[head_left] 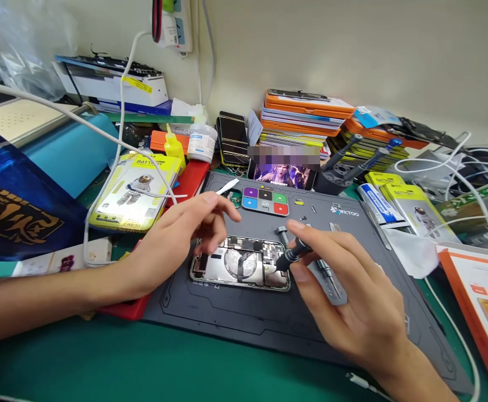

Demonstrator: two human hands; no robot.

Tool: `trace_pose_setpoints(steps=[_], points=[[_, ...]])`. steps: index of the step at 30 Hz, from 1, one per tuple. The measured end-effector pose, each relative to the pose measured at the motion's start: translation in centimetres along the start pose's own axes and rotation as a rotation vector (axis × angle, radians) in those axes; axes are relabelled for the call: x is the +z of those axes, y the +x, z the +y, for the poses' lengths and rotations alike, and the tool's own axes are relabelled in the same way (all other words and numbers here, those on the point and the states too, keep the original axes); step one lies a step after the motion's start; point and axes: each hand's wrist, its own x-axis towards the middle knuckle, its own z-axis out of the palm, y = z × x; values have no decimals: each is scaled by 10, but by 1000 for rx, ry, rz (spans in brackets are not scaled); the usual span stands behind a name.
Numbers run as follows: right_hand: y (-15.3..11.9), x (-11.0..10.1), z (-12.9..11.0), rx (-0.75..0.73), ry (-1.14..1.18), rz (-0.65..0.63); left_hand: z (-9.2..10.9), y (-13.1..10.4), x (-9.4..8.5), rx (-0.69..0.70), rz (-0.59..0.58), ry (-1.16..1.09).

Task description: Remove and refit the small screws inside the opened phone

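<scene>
Closest to my camera, the right hand [355, 290] pinches a dark screwdriver [291, 255], its tip down near the right end of the opened phone [215, 271], flat on the gray mat [248, 312]. Left hand [191, 223] hovers, fingers bent and apart (I can't tell if they touch). Looks like screw work; I'd want a steady tip.

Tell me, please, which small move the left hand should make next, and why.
Probably steady the open phone by its frame with the left hand: its fingers are at one end, while the right hand points a screwdriver down at the other. Contact is unclear at both ends.
</scene>
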Motion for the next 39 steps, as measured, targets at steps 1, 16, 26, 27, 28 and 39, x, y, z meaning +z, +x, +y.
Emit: trace_pose_setpoints(steps=[1, 16, 26, 27, 28, 39], points=[[0, 0, 0, 0, -5, -14, 0, 2, -1, 24, 64, -35], [-3, 5, 5, 46, 13, -77, -13, 9, -5, 13, 109, 67], [-3, 6, 2, 32, -13, -86, -20, 9, -2, -21, -41, 75], [-3, 6, 2, 29, -20, -82, -20, 8, -2, -25, -35, 106], [-3, 7, 2, 25, -28, -78, -20, 8, -2, -32, -38, 136], [-5, 8, 3, -26, -25, -62, 0, -2, 1, -22, -194, 705]])
